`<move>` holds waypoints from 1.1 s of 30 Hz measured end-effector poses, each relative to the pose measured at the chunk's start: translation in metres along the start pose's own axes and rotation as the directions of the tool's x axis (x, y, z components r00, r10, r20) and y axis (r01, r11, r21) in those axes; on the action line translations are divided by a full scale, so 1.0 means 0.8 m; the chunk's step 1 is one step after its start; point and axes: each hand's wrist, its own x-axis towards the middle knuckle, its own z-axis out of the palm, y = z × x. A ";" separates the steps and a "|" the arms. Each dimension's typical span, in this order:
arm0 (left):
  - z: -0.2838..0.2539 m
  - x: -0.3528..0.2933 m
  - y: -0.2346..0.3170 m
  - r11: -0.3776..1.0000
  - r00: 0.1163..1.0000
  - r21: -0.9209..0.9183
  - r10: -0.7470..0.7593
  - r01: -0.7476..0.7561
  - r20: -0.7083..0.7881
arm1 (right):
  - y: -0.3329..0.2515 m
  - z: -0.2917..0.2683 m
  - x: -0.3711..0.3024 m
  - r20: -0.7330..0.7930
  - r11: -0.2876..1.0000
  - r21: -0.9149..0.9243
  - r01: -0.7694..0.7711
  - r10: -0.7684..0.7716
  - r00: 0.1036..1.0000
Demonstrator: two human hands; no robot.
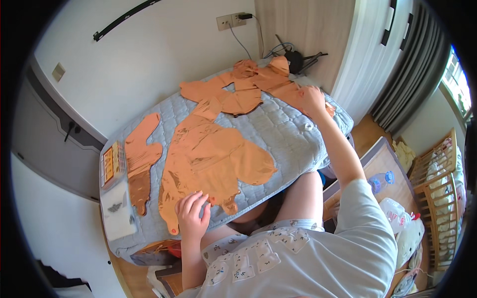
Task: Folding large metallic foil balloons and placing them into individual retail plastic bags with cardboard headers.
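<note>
Flat, shiny orange foil balloons lie on a grey-blue quilted mattress (293, 129). The largest foil balloon (213, 154) spreads across the middle, with rounded lobes and a small tab at its near edge. My left hand (193, 216) rests at its near edge, fingers stretched and thumb apart. Toward the far right, my right hand (312, 102) has its fingers bent down on the long end of another foil balloon (273, 82); the fingertips are partly hidden. A narrower foil piece (144, 156) lies apart on the left, crumpled toward its lower end.
A boxed item with an orange front (112, 164) and a white plastic packet (118, 211) sit on the mattress's left edge. A black tripod-like object (295, 60) stands at the far corner near a wall socket (231, 21). At right are a clear bottle (380, 182) and a wooden crib (437, 188).
</note>
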 end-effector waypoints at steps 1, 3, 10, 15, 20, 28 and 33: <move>0.004 -0.001 0.003 1.000 1.000 0.013 0.011 -0.011 0.009 | 0.022 0.015 0.020 0.018 0.999 -0.030 -0.022 0.023 1.000; 0.004 -0.008 0.007 1.000 1.000 0.022 0.005 -0.006 0.011 | 0.036 0.033 0.051 0.033 0.998 -0.050 -0.037 0.038 0.999; -0.012 -0.030 0.013 0.994 0.997 0.081 -0.072 0.069 0.038 | 0.042 0.066 0.103 0.104 0.987 -0.118 -0.113 0.126 0.987; -0.018 -0.025 0.017 0.992 0.994 0.093 -0.089 0.083 0.060 | 0.068 0.069 0.122 0.101 0.971 -0.122 -0.204 0.217 0.971; -0.014 -0.013 0.020 0.993 0.996 0.099 -0.067 0.061 0.057 | 0.073 0.050 0.118 0.131 0.987 -0.022 -0.161 0.162 0.978; -0.012 0.052 0.031 0.995 0.978 0.025 0.094 -0.101 0.187 | 0.097 -0.037 0.018 0.210 0.902 0.421 0.098 -0.202 0.957; 0.005 0.124 0.036 0.983 0.931 -0.071 0.184 -0.170 0.316 | 0.139 -0.083 -0.079 0.258 0.830 0.453 0.325 -0.471 0.843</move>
